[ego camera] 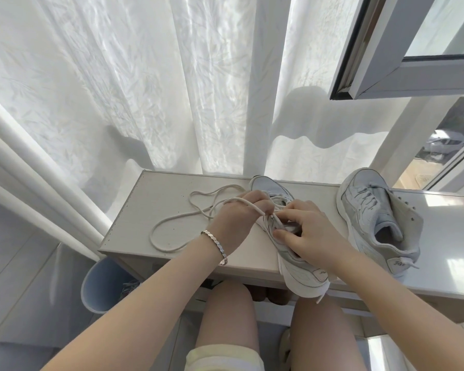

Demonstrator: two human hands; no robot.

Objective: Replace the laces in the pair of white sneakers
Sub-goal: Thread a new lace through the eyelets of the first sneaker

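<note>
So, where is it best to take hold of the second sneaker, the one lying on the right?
I would grip the pale grey-white laced sneaker at its heel collar, coming from the near right side: its heel points toward you, and its open mouth tilts that way.

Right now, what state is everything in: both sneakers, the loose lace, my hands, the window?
near sneaker: on the table, heel over the edge, lacing unfinished
far sneaker: laced, tipped sideways, untouched
left hand: grips the lace
right hand: pinches the near sneaker's upper
lace: loose, looped on the table, one run in the left hand
window: open
</note>
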